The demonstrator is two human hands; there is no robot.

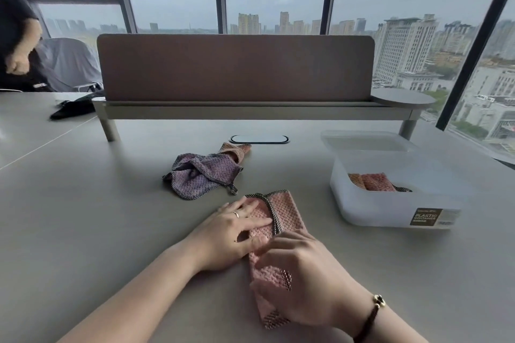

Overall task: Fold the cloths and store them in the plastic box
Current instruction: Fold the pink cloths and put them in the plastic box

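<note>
**A:** Head view, the only 1 I have. What are the hands doing?

**B:** I see the left hand (237, 227) lying flat on the pink cloth (281, 220), fingers straight and pressing, not gripping. The right hand (303, 278) is over the near end of the same cloth, fingers bent onto it with the thumb at the edge; I read that as a light pinch on the fold. The cloth is folded into a long strip on the table (97, 217), running from about 6 o'clock up toward 12.

**A:** And the rest?

**B:** A purple cloth (200, 175) lies crumpled at 11 o'clock from the hands, with an orange cloth (237, 149) touching its far side. The plastic box (390, 203) sits at 2 o'clock, open, with folded cloths (373, 181) already inside.

**A:** What could go wrong?

**B:** I judge the fold may spring open once the left hand lifts, since the dark trimmed edge (271, 214) already stands up a little. Carried by 1 end, the strip could unroll before reaching the box. The box is partly filled, so a loose bundle might catch its rim or disturb what is inside.
</note>
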